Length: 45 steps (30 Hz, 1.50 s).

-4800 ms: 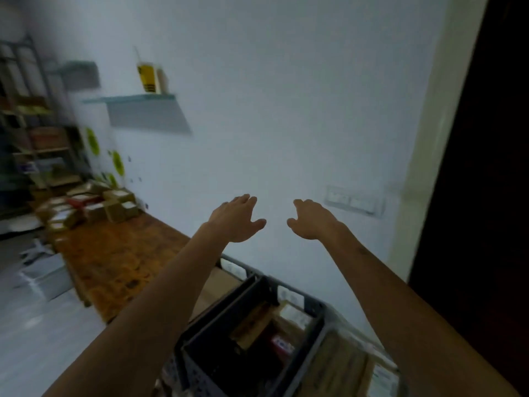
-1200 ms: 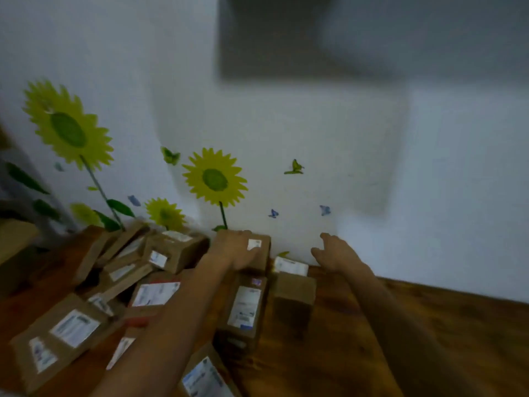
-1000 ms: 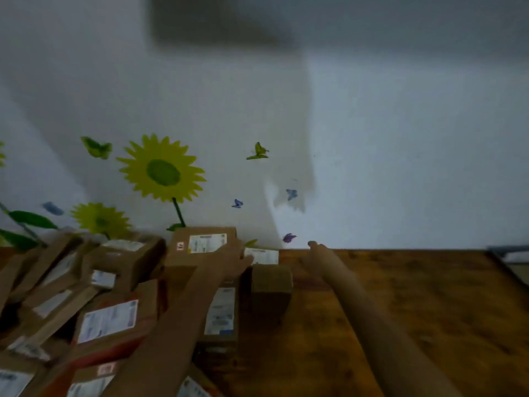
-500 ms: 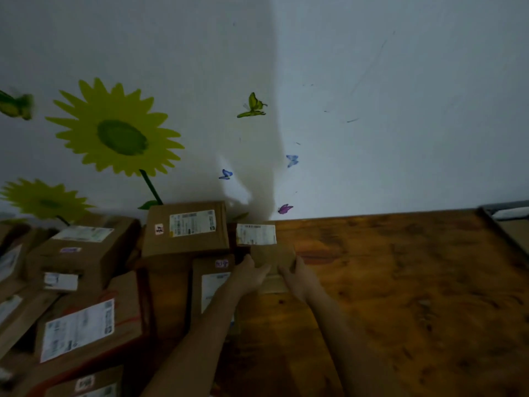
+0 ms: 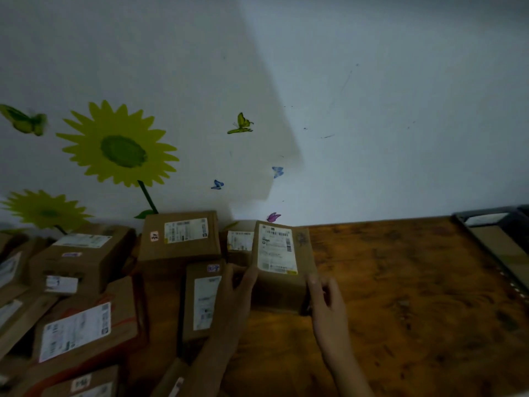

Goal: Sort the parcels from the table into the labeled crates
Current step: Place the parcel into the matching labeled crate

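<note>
**A:** so where was the parcel (image 5: 282, 263) at that point?

**B:** on the wooden worktop (image 5: 400, 282), right at the edge of the pile, tipped up so its white shipping label (image 5: 277, 250) faced the camera. Barcodes and small print on it, way too blurry to read. There was a dark scribble on the cardboard right of the label, couldn't read that either.

**A:** and the hands?

**B:** left hand (image 5: 237, 287) held its left side, fingers curled onto the edge. Right hand (image 5: 326, 299) was at the right side, fingers bent against the box, motion-blurred though.

**A:** anything readable nearby?

**B:** nope. The big box (image 5: 179, 237) behind-left had a white label plus a small red-marked sticker, the flat box (image 5: 203, 299) just beside the left hand had a label and a handwritten tag, and the box with red tape (image 5: 86, 328) had a big label. All mush.

**A:** crates?

**B:** one dark crate (image 5: 492, 216) at the far right edge, something brown and flat inside, can't tell what.
</note>
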Each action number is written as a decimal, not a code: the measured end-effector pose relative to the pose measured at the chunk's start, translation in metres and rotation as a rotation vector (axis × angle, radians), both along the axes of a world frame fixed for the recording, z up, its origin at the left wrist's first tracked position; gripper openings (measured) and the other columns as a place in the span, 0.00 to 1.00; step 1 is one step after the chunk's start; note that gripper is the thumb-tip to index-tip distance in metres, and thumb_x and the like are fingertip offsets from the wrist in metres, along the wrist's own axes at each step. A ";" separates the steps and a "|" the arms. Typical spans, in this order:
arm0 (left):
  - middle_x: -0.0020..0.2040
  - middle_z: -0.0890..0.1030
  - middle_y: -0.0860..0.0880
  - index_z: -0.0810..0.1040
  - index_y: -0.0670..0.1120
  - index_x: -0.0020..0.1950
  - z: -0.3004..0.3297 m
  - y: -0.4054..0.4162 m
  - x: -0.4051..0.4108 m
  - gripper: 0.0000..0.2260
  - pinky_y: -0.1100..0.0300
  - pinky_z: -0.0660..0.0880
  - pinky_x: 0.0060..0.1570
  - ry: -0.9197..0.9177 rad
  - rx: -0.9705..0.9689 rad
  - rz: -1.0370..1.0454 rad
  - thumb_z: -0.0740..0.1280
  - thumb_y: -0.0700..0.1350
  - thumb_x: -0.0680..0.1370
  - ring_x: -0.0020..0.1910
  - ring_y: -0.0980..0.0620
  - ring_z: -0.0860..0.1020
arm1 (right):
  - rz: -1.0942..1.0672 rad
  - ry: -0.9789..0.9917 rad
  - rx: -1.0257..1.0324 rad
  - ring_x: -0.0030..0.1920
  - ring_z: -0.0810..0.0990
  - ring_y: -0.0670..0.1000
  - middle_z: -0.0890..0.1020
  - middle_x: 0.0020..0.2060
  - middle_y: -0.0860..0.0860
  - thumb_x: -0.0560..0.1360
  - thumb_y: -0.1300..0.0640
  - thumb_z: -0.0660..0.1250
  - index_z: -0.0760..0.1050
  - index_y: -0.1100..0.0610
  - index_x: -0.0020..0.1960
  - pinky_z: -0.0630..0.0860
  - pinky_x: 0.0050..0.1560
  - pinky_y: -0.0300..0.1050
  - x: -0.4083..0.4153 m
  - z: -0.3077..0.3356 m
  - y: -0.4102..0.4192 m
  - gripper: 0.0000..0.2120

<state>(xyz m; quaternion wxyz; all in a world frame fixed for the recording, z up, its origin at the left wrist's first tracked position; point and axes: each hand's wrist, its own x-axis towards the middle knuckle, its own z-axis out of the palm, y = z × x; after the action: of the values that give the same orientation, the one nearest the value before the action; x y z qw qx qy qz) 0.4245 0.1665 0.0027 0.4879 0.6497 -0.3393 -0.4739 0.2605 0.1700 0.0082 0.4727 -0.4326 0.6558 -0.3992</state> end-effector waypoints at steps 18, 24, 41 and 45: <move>0.50 0.85 0.54 0.70 0.47 0.61 0.052 0.143 -0.003 0.32 0.62 0.81 0.42 0.347 -0.063 -0.179 0.81 0.45 0.61 0.49 0.55 0.84 | 0.147 -0.326 -0.075 0.58 0.83 0.47 0.83 0.57 0.41 0.53 0.32 0.80 0.73 0.41 0.65 0.83 0.52 0.49 -0.032 0.039 0.130 0.42; 0.56 0.83 0.50 0.71 0.47 0.62 0.074 0.145 -0.007 0.23 0.60 0.82 0.42 0.281 -0.093 -0.253 0.71 0.48 0.69 0.50 0.54 0.85 | 0.088 -0.349 -0.130 0.61 0.82 0.50 0.81 0.61 0.42 0.54 0.32 0.80 0.75 0.32 0.63 0.82 0.57 0.58 -0.037 0.056 0.151 0.38; 0.50 0.86 0.52 0.76 0.54 0.66 0.111 0.127 -0.009 0.14 0.66 0.78 0.38 0.185 -0.297 -0.271 0.63 0.43 0.82 0.46 0.56 0.85 | 0.060 -0.324 -0.304 0.57 0.84 0.50 0.84 0.57 0.46 0.61 0.42 0.75 0.77 0.36 0.61 0.83 0.47 0.44 -0.032 0.077 0.191 0.28; 0.47 0.86 0.53 0.75 0.53 0.67 0.112 0.132 -0.008 0.15 0.66 0.78 0.38 0.212 -0.305 -0.278 0.62 0.41 0.82 0.45 0.56 0.85 | 0.053 -0.323 -0.306 0.57 0.84 0.51 0.84 0.57 0.47 0.61 0.42 0.75 0.77 0.37 0.63 0.83 0.46 0.45 -0.028 0.077 0.195 0.30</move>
<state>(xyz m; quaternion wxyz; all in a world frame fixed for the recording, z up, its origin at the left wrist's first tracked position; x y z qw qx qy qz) 0.4169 0.2989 0.1151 0.5434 0.4623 -0.4400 -0.5453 0.2322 0.3651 0.0854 0.5104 -0.4468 0.4920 -0.5457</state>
